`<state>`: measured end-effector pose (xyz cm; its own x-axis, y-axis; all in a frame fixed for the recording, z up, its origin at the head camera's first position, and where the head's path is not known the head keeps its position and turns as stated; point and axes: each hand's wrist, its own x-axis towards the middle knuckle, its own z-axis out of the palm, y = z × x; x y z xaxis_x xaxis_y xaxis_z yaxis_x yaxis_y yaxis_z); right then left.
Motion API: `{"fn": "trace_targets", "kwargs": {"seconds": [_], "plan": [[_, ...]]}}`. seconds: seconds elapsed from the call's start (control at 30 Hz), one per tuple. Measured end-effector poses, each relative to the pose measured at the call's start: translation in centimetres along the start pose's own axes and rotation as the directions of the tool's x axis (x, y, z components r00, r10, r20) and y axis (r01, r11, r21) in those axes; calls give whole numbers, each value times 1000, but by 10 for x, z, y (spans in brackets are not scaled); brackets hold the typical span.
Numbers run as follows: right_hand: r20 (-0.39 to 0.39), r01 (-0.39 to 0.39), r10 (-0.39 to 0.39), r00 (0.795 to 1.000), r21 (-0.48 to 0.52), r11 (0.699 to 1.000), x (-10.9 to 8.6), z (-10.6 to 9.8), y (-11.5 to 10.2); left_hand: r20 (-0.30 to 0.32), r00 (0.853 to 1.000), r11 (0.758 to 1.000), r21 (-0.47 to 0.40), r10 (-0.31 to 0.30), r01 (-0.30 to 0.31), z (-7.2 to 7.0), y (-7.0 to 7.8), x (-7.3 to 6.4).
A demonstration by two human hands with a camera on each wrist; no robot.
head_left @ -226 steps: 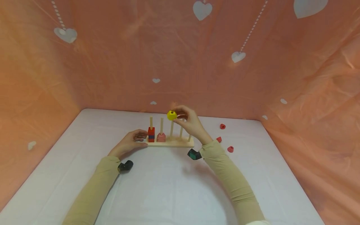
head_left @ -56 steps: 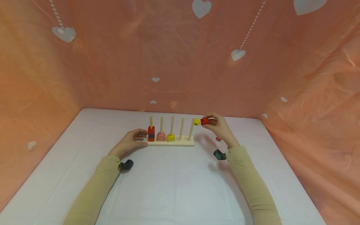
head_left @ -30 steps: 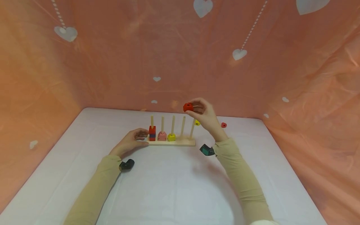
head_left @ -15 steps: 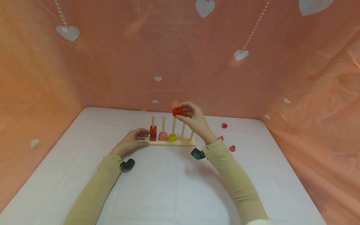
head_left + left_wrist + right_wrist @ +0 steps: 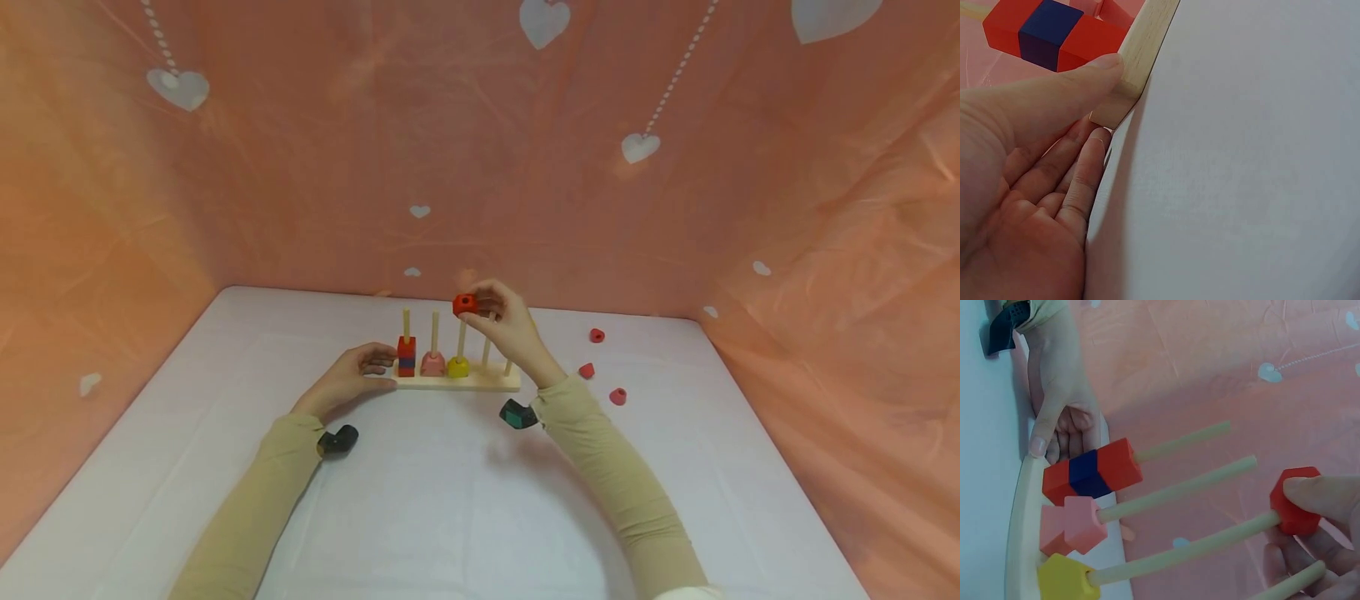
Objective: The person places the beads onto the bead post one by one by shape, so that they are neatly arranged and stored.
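In the head view my right hand (image 5: 507,323) pinches a red hexagonal bead (image 5: 465,305) at the top of the third peg from the left. The right wrist view shows this red bead (image 5: 1295,500) at the peg's tip, thumb on its face. A yellow bead (image 5: 1067,579) sits at the foot of that peg. My left hand (image 5: 345,379) holds the left end of the wooden peg stacker (image 5: 457,383), thumb on the base's edge (image 5: 1138,59) and fingers behind. Red and blue square blocks (image 5: 1090,474) fill the first peg's lower part; pink pieces (image 5: 432,364) sit on the second.
Three loose reddish beads (image 5: 597,335) lie on the white table (image 5: 450,500) right of the stacker. A bit of yellow shows behind my right wrist. The two rightmost pegs (image 5: 487,350) carry no beads. An orange heart-print cloth (image 5: 337,167) hangs behind and at the sides.
The yellow bead, earlier in my right hand, now sits on the third peg. My right hand has brought the red bead leftward from the right side to that peg's top. The left hand stays put.
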<state>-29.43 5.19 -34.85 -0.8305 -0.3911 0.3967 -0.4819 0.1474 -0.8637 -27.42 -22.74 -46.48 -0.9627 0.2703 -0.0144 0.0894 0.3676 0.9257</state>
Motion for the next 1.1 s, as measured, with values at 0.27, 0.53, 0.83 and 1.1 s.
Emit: {"fn": "trace_targets", "kwargs": {"seconds": [0.27, 0.53, 0.83, 1.1], "plan": [[-42, -39, 38, 998, -17, 999, -1, 6, 18, 3, 1000, 1000, -7, 10, -10, 0, 0, 0], [-102, -107, 101, 990, -60, 992, -14, 18, 31, -1, 1000, 1000, -3, -25, 25, 0, 0, -1], [-165, -202, 199, 966, 3, 979, -23, 30, 55, 3, 1000, 1000, -9, 3, -3, 1, 0, 0], [-107, -228, 226, 968, -4, 974, -33, 32, 76, 4, 1000, 1000, -17, -4, 4, 1, 1, 1]]}}
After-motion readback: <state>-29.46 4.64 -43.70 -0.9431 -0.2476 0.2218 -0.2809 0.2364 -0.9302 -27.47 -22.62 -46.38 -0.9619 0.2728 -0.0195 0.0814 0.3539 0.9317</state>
